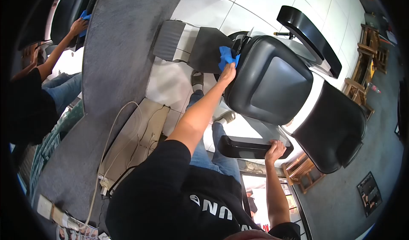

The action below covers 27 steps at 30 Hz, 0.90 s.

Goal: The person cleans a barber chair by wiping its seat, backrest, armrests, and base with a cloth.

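Observation:
A black padded salon chair (279, 84) with a grey seat panel fills the middle right of the head view. My left hand (228, 73) is closed on a blue cloth (226, 57). It presses the cloth against the front edge of the seat, near the footrest (208, 48). Out to the right, my right hand (275, 149) grips the near black armrest (245, 147) close to the backrest (332, 123). The far armrest (311, 40) stands across the seat. Part of the cloth is hidden behind my left fingers.
A mirror (64, 69) on the left reflects me and the chair. Beside it runs a dark grey wall (123, 40). A pale cable (108, 142) hangs over a tan panel (132, 137). Wooden furniture (362, 78) stands along the far right. White floor tiles (255, 5) surround the chair.

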Tool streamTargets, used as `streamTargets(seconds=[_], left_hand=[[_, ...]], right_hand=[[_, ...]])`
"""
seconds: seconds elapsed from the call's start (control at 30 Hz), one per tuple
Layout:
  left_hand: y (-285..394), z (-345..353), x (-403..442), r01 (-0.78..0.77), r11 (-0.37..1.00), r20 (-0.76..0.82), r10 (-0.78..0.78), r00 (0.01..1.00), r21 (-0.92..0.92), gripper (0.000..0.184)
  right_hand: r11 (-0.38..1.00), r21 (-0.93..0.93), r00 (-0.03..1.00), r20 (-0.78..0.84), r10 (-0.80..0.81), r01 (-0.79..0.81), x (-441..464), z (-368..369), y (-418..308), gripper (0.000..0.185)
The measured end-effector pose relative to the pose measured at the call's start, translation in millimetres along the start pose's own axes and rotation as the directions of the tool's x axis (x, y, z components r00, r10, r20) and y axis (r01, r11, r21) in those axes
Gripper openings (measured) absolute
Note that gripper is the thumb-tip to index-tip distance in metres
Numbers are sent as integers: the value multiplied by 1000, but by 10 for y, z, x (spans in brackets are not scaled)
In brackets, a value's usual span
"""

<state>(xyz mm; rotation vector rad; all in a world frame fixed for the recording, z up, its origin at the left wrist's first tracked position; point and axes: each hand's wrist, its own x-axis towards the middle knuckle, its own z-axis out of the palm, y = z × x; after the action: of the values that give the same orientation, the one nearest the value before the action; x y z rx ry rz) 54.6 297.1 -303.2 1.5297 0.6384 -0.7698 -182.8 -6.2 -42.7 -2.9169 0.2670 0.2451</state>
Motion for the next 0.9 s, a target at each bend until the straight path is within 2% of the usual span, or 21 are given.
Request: streamTargets(seconds=[0.1,0.33,0.47,0.63,0.7,0.8,0.9], left_hand=[[83,131,502,-5,986,-110,-13,994,-168,71],[1069,-204,1041,-249,968,40,250,968,-28,67],[867,-79,1011,-263,962,-76,268,960,72,57],[-205,-106,686,-376,864,-72,421,904,336,51],[-664,-132,599,-247,920,-100,289,952,306,46],[-683,-147,294,-212,939,-284,288,915,270,44],[273,-218,73,-410,904,-284,427,859,120,41]], right_hand=[[1000,-14,1000,4,7,-7,36,-29,-74,41],[999,-9,997,62,41,-41,65,-29,-67,44],[998,-14,995,80,58,-57,75,-40,-70,45],[999,-14,997,68,37,-37,68,-32,-34,45],[999,-5,998,61,33,-33,82,-29,-22,44],[1000,7,998,54,24,-24,89,-45,-30,42],[1000,4,998,61,23,-23,77,-67,-25,42]])
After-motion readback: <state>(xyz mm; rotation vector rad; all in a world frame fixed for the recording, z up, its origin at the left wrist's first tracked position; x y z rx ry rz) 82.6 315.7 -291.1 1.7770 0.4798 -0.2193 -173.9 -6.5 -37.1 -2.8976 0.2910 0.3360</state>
